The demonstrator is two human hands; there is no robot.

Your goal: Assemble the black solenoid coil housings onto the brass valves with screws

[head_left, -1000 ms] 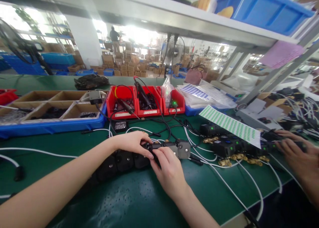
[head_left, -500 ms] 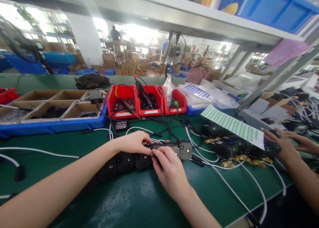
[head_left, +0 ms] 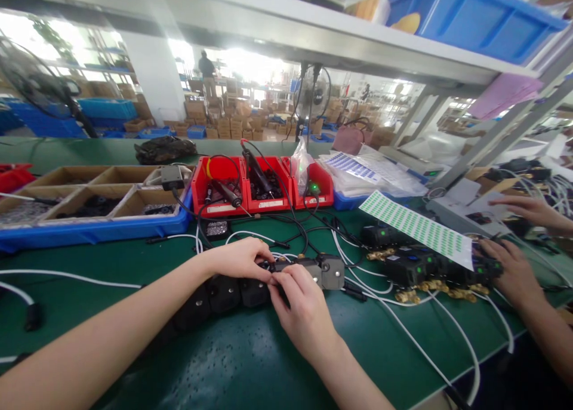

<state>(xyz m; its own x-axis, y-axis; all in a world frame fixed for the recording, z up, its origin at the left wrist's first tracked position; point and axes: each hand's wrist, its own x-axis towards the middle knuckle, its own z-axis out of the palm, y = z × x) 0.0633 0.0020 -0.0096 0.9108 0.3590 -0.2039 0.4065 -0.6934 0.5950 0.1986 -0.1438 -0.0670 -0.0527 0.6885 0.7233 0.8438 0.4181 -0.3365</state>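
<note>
Across the green bench top runs a row of black box-shaped units [head_left: 254, 293], with brass fittings and white cables behind some of them. My left hand [head_left: 244, 258] reaches over the row, its thumb and fingers pinched at the top of a unit near the middle. Against those fingertips, my right hand [head_left: 302, 305] pinches too, thumb and forefinger closed. Whatever small part lies between the fingers is hidden. To the right of my right hand stands the end unit [head_left: 332, 271], a dark grey face with a silver screw.
Red bins [head_left: 267, 186] hold screwdrivers and small black parts. A blue divided tray [head_left: 94, 234] stands left. On the right, a green-dotted sticker sheet [head_left: 418, 230] lies over black valve units [head_left: 409, 270] beside a co-worker's hands [head_left: 513, 273]. White cables [head_left: 403, 323] cross the bench.
My hands stay pinched together at the same unit, with only a slight shift of the fingers. The co-worker's farther hand has moved up and away from the black units.
</note>
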